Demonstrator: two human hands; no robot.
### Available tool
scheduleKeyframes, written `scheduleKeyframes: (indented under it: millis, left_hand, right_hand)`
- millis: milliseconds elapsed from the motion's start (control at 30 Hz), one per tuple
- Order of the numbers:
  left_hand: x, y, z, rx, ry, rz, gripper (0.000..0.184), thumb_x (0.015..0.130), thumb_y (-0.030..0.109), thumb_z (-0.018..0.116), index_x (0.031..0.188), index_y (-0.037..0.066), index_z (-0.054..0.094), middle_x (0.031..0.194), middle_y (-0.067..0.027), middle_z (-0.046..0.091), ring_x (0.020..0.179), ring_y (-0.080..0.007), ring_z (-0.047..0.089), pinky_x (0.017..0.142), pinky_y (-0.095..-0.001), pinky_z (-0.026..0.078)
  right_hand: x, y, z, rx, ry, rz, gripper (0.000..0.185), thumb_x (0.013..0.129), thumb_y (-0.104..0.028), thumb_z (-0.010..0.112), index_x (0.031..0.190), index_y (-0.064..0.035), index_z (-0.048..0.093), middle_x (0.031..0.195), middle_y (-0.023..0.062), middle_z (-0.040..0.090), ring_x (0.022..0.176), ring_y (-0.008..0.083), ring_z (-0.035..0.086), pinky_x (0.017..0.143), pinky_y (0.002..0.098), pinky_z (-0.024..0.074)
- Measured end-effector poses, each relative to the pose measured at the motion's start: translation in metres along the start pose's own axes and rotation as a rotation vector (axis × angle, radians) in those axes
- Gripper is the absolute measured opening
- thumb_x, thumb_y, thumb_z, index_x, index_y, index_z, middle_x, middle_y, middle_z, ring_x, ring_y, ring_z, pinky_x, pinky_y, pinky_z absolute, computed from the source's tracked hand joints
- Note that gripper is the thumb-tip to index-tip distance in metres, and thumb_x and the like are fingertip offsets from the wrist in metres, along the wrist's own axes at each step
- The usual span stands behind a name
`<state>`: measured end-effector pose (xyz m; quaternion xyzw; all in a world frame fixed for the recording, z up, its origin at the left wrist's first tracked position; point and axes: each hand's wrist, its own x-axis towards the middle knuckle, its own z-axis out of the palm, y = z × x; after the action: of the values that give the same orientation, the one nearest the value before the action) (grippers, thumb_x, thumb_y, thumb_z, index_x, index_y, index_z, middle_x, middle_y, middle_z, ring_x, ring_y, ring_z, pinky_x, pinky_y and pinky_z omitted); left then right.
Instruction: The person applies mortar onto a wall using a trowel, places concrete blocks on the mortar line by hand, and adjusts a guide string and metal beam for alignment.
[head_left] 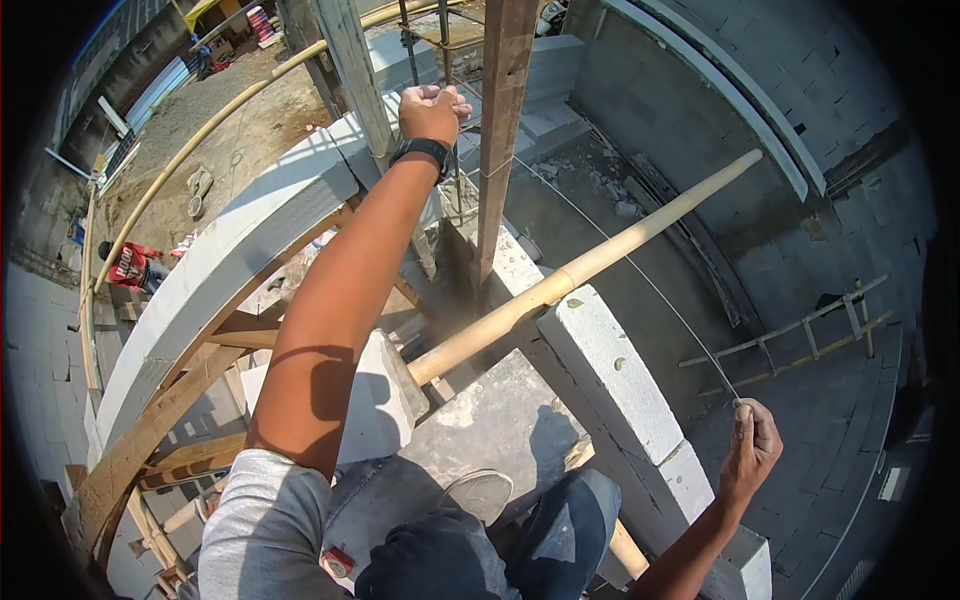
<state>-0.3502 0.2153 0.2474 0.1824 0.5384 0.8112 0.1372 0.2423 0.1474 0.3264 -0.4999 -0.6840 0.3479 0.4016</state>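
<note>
My left hand (432, 112) is raised at the top centre, its fingers curled beside an upright metal post (355, 70) and thin steel bars; what it holds, if anything, is hidden. At the lower right, my right hand (752, 445) pinches the end of a thin string (665, 300). That string runs taut up and left, over a bamboo pole (590, 262), to a rusty brown upright post (500, 120). Between my hands lies a low wall of white blocks (620, 375).
A curved white block arch (215, 265) on wooden supports (160, 430) rises at left. A bamboo ladder (800, 335) leans at right. Below at far left is a person in a red shirt (132, 268). A tape measure (337, 562) lies near my legs.
</note>
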Motion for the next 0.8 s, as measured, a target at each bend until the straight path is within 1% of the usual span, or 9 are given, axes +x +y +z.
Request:
scheduleKeyframes:
  millis: [33, 133, 233, 333, 433, 533, 633, 733, 800]
  left_hand:
    - [-0.001, -0.002, 0.001, -0.055, 0.012, -0.004, 0.029, 0.095, -0.002, 0.065, 0.115, -0.005, 0.045, 0.083, -0.0173, 0.067, 0.061, -0.0224, 0.069, 0.051, -0.0329, 0.056]
    - [-0.006, -0.005, 0.000, 0.042, 0.016, 0.051, 0.021, 0.096, 0.003, 0.066, 0.109, -0.005, 0.051, 0.091, -0.0152, 0.069, 0.068, -0.0190, 0.069, 0.059, -0.0318, 0.058]
    - [0.000, -0.006, -0.006, 0.117, -0.062, 0.067, 0.015, 0.097, 0.007, 0.065, 0.107, -0.004, 0.059, 0.089, -0.0118, 0.071, 0.068, -0.0174, 0.070, 0.060, -0.0295, 0.057]
    - [-0.011, 0.010, -0.008, 0.442, -0.031, 0.132, 0.015, 0.098, 0.011, 0.063, 0.104, -0.003, 0.067, 0.084, -0.0083, 0.073, 0.068, -0.0156, 0.072, 0.062, -0.0277, 0.056]
    - [-0.002, 0.012, -0.013, 0.748, -0.057, 0.258, 0.019, 0.098, 0.016, 0.063, 0.096, 0.000, 0.073, 0.080, -0.0068, 0.075, 0.066, -0.0144, 0.073, 0.063, -0.0277, 0.056]
    - [-0.001, 0.020, -0.017, 0.882, -0.131, 0.292, 0.027, 0.097, 0.027, 0.064, 0.095, 0.002, 0.074, 0.079, -0.0097, 0.075, 0.068, -0.0205, 0.074, 0.066, -0.0322, 0.056]
    - [0.005, 0.025, -0.020, 1.050, -0.165, 0.470, 0.037, 0.096, 0.038, 0.063, 0.096, 0.003, 0.075, 0.080, -0.0128, 0.074, 0.069, -0.0276, 0.073, 0.069, -0.0372, 0.055]
    - [0.005, 0.031, -0.018, 0.965, -0.233, 0.301, 0.043, 0.092, 0.045, 0.065, 0.088, 0.004, 0.073, 0.081, -0.0185, 0.071, 0.091, -0.0392, 0.068, 0.081, -0.0468, 0.052]
    - [0.008, 0.028, -0.020, 1.024, -0.227, 0.373, 0.045, 0.092, 0.048, 0.065, 0.090, 0.004, 0.074, 0.085, -0.0186, 0.071, 0.097, -0.0393, 0.066, 0.084, -0.0473, 0.051]
  right_hand:
    - [-0.001, 0.001, 0.000, -0.008, 0.004, -0.006, 0.020, 0.100, -0.016, 0.069, 0.101, 0.0035, 0.072, 0.086, -0.0003, 0.063, 0.072, 0.0030, 0.047, 0.062, 0.0181, 0.0323]
    - [-0.005, 0.001, -0.001, 0.009, -0.009, 0.036, 0.019, 0.100, -0.014, 0.068, 0.099, 0.0041, 0.072, 0.088, 0.0013, 0.065, 0.076, 0.0045, 0.050, 0.067, 0.0186, 0.0362]
    - [-0.009, 0.016, 0.000, -0.021, -0.003, -0.023, 0.019, 0.100, -0.019, 0.069, 0.103, -0.0006, 0.072, 0.076, -0.0069, 0.054, 0.060, -0.0008, 0.035, 0.052, 0.0184, 0.0217]
    - [-0.011, 0.022, -0.002, -0.043, -0.008, -0.053, 0.019, 0.100, -0.019, 0.069, 0.103, -0.0006, 0.072, 0.077, -0.0067, 0.055, 0.060, -0.0008, 0.035, 0.052, 0.0184, 0.0220]
    - [-0.012, 0.020, -0.001, -0.020, -0.014, -0.042, 0.019, 0.100, -0.019, 0.069, 0.102, -0.0004, 0.072, 0.077, -0.0065, 0.055, 0.060, -0.0007, 0.035, 0.052, 0.0186, 0.0222]
    - [-0.014, 0.018, -0.001, -0.017, -0.014, -0.041, 0.019, 0.101, -0.019, 0.068, 0.102, -0.0004, 0.072, 0.077, -0.0063, 0.055, 0.060, -0.0005, 0.036, 0.052, 0.0187, 0.0227]
    - [-0.017, 0.016, -0.003, -0.004, -0.034, -0.029, 0.019, 0.101, -0.019, 0.068, 0.102, -0.0007, 0.072, 0.077, -0.0057, 0.056, 0.060, -0.0001, 0.036, 0.052, 0.0191, 0.0236]
    - [-0.020, 0.014, -0.002, -0.007, -0.033, -0.030, 0.018, 0.100, -0.019, 0.068, 0.102, -0.0009, 0.072, 0.077, -0.0051, 0.056, 0.059, 0.0004, 0.037, 0.052, 0.0195, 0.0243]
    - [-0.021, 0.015, -0.002, -0.001, -0.036, -0.005, 0.019, 0.100, -0.019, 0.068, 0.102, -0.0009, 0.072, 0.077, -0.0048, 0.056, 0.059, 0.0006, 0.037, 0.052, 0.0197, 0.0247]
